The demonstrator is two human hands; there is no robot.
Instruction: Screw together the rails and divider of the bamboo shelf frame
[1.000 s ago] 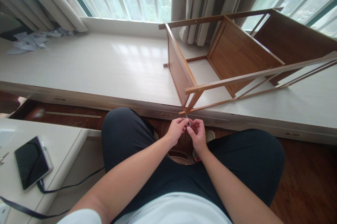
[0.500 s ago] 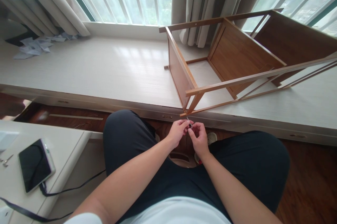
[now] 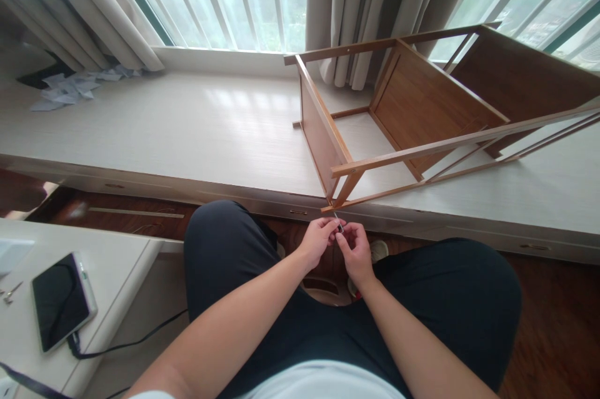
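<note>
My left hand and my right hand meet above my lap, fingertips pinched together on a small metal screw with a dark piece on it. Which hand bears the dark piece I cannot tell. Just beyond my fingertips a wooden shelf frame lies on its side on the pale window ledge, its near corner overhanging the ledge's edge close to the screw.
A phone with a plugged-in cable lies on a white table at my lower left, beside small metal parts. Crumpled papers sit at the ledge's far left. Curtains hang over the window behind. Dark wood floor lies below.
Both hands have shifted slightly up toward the shelf's near corner, still pinching the screw. The view has tilted a little; the shelf has not moved.
</note>
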